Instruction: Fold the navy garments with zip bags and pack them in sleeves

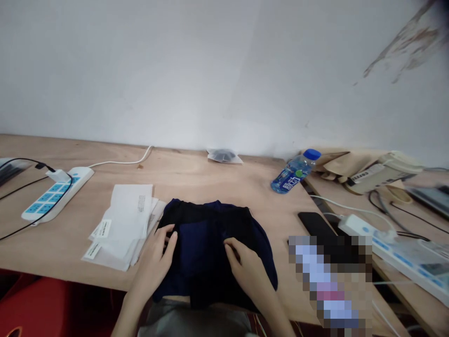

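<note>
A dark navy and black piece of cloth, apparently a garment, lies bunched near the front edge of the table, with a lighter navy patch in its middle. At its left side rests my left hand, thumb and fingers apart and the fingertips touching the fabric. My right hand is over the right part, thumb and forefinger closed on a bit of the cloth. The cloth's lower edge hangs toward my lap.
White plastic packets are stacked left of the cloth, beside a power strip. A small clear packet lies by the wall. On the right are a water bottle, a black phone-like object, a blurred-out item and another power strip.
</note>
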`<state>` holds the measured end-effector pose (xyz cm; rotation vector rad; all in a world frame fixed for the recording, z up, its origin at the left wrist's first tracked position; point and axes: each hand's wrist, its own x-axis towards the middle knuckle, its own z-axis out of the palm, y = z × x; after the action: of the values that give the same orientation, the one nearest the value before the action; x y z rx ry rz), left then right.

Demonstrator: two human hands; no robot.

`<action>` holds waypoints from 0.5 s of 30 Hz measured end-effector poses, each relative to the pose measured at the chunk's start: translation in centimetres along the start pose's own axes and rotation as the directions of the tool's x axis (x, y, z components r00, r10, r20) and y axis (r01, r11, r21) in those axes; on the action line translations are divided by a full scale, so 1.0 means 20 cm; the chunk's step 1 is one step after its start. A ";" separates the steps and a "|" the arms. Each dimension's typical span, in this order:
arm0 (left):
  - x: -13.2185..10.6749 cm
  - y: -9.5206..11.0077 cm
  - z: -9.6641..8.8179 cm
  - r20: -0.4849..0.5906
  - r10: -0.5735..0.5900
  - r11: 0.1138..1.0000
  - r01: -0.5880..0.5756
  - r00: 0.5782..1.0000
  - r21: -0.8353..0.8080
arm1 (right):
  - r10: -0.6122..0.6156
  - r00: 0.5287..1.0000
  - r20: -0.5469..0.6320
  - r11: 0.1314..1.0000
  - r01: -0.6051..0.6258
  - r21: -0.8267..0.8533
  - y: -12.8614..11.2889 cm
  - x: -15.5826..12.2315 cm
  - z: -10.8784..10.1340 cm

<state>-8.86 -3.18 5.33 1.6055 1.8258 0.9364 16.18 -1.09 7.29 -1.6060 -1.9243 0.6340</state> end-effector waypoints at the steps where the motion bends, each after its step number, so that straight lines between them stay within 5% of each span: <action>1: 0.00 -0.01 0.01 0.019 0.025 0.999 -0.026 0.999 0.020 | 0.007 1.000 0.003 1.000 -0.007 -0.003 0.02 -0.01 0.02; 5: 0.06 -0.06 0.02 0.042 0.149 0.988 -0.150 0.988 0.027 | 0.061 0.995 -0.077 0.997 -0.064 -0.036 0.04 0.01 0.10; 9: 0.18 -0.05 0.02 0.144 0.217 0.975 -0.207 0.966 -0.078 | 0.075 0.997 -0.024 0.997 -0.075 -0.031 0.03 0.09 0.12; 15: 0.27 0.01 0.01 0.360 0.239 0.958 -0.159 0.902 -0.237 | 0.186 0.982 -0.022 0.925 -0.168 0.341 -0.04 0.13 -0.11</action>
<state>-9.31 2.18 5.62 1.7260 1.2747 0.7924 16.64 1.28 9.70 -1.5639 -1.5404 0.9310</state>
